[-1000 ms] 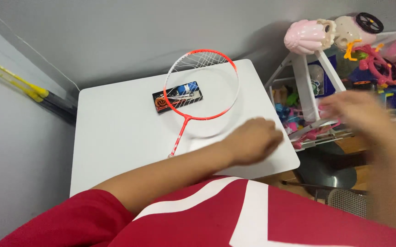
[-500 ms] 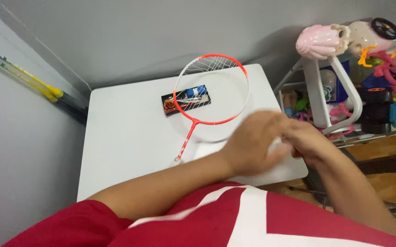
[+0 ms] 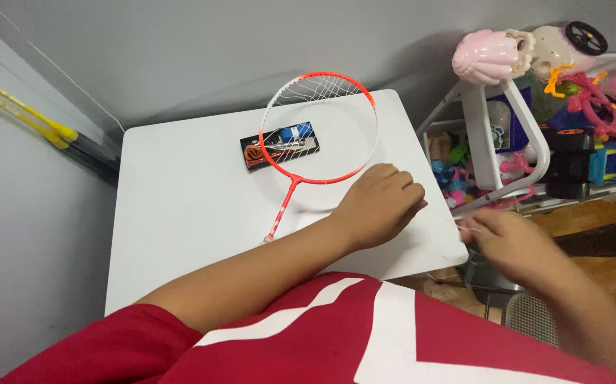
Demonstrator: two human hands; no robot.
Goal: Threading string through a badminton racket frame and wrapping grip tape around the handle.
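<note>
Left hand [image 3: 379, 206] curled loosely, resting on white counter [image 3: 180, 213] at racket's [image 3: 320, 128] 5 o'clock. Right hand [image 3: 511, 242] blurred off the counter edge; grip unreadable.

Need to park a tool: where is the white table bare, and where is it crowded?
Bare: the white table left of the racket, up to the wall-side edge. Crowded: the far middle, where the racket head overlies a small black packet; the left hand covers the near right.
</note>
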